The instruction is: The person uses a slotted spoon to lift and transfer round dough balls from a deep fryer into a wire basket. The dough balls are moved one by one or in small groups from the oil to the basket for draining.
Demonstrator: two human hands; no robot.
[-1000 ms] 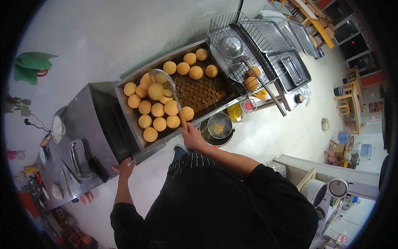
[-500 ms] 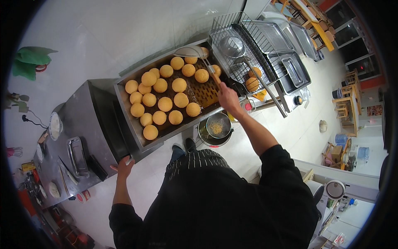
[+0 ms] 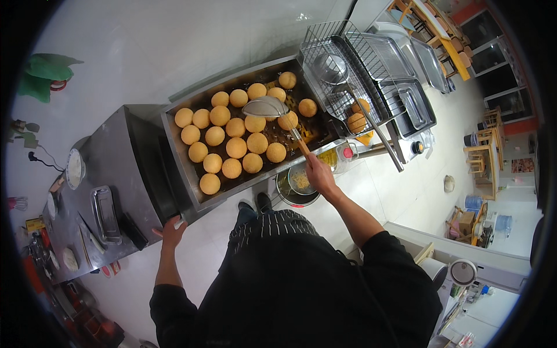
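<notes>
My right hand (image 3: 320, 176) is closed round the wooden handle of a round mesh skimmer (image 3: 266, 107). The skimmer's head is over a long metal fryer (image 3: 194, 188) of dark oil and hides part of the balls beneath it. Many golden-brown fried balls (image 3: 236, 147) float there, crowded toward the left and middle; one ball (image 3: 307, 108) sits apart near the right end. My left hand (image 3: 172, 232) rests at the front edge of the steel counter (image 3: 132, 217), fingers spread, beside a small pale thing I cannot make out.
Right of the fryer stands a wire basket (image 3: 380, 75) with two fried balls (image 3: 357, 122) and a long handle sticking out toward me. Below the fryer's front edge is a pot with a strainer (image 3: 300, 181). A bowl of white powder (image 3: 75, 169) and a metal tray (image 3: 105, 214) sit on the left counter.
The skimmer has come from the far right part of the fryer toward me and slightly left. The balls have shifted in the oil, several spreading rightward. My left hand stays put.
</notes>
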